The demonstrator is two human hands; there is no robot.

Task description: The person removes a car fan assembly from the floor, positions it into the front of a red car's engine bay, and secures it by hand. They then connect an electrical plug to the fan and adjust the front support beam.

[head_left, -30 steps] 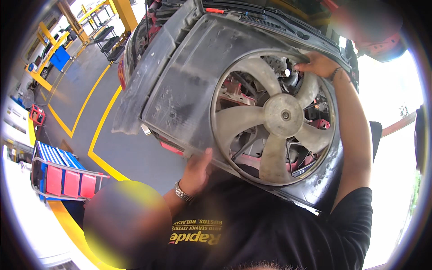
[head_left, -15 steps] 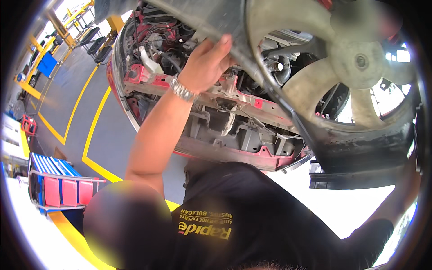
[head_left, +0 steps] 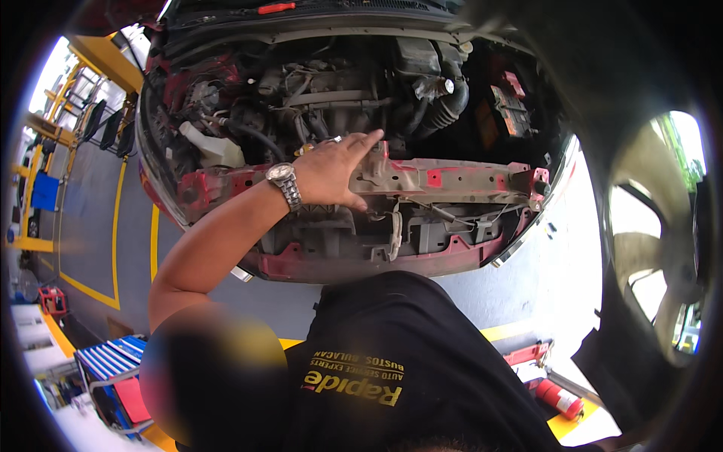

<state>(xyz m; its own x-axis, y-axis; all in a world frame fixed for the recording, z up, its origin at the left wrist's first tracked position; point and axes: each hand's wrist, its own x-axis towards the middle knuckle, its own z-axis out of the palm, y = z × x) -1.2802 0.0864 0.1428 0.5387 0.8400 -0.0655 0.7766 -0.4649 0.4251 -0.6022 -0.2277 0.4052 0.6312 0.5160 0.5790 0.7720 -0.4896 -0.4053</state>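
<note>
My left hand [head_left: 325, 175], with a metal watch [head_left: 282, 178] at the wrist and a ring on one finger, is stretched over the red front crossmember [head_left: 467, 178] of a car. Its thumb and fingers are spread, and nothing shows in its grasp. Whether the fingertips touch the metal I cannot tell. A large dark fan shroud [head_left: 584, 90] fills the right side, close to the camera, with pale fan blades [head_left: 640, 258] inside its ring. My right arm runs toward the shroud at the lower right edge, but the right hand itself does not show.
Behind the crossmember lie the engine [head_left: 324, 83], a ribbed air hose [head_left: 446, 113], a battery [head_left: 510, 111] and a white reservoir [head_left: 218, 147]. A red screwdriver [head_left: 276, 8] rests near the windshield base. A blue tool cart [head_left: 113, 361] stands lower left; a red cylinder [head_left: 559, 398] lies lower right.
The fan shroud has swung from over the engine bay out to the right. My left hand has come off its edge and is now over the crossmember. The view has turned toward the car.
</note>
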